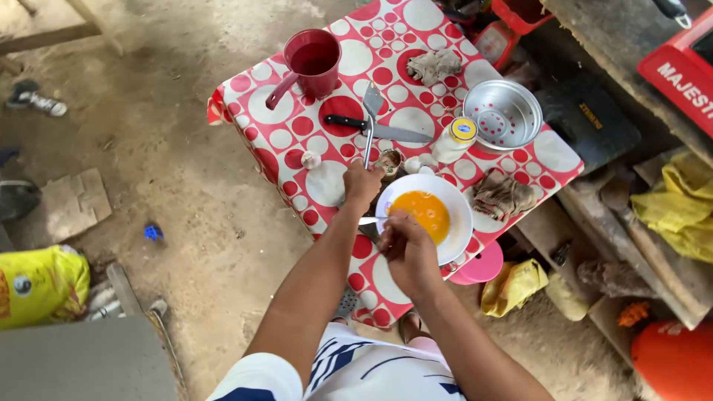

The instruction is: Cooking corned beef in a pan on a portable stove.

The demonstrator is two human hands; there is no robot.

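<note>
On the near corner of the small table [297, 134], with its red cloth of white circles, sits the white bowl [457, 200] of beaten yellow egg [423, 212], and both my hands are at it. My right hand [407, 249] is curled shut at the bowl's near rim, gripping a slim metal utensil [367, 220] whose end shows to the left of my knuckles; its long axis lies roughly level across the view, pointing left toward my other wrist. Whether its working end reaches into the egg I cannot tell, since my fist hides it. My left hand [362, 182] is closed too, resting at the bowl's far left edge beside a small open tin [389, 161].

Beyond my left hand a metal spatula [370, 119] lies with its handle running toward me and its blade away. A black-handled knife [379, 130] crosses under it, blade pointing right. Farther off stand a red mug [312, 59], a steel pot [503, 115], and a small yellow-lidded jar [457, 139]. A crumpled rag [501, 194] lies just right of the bowl.
</note>
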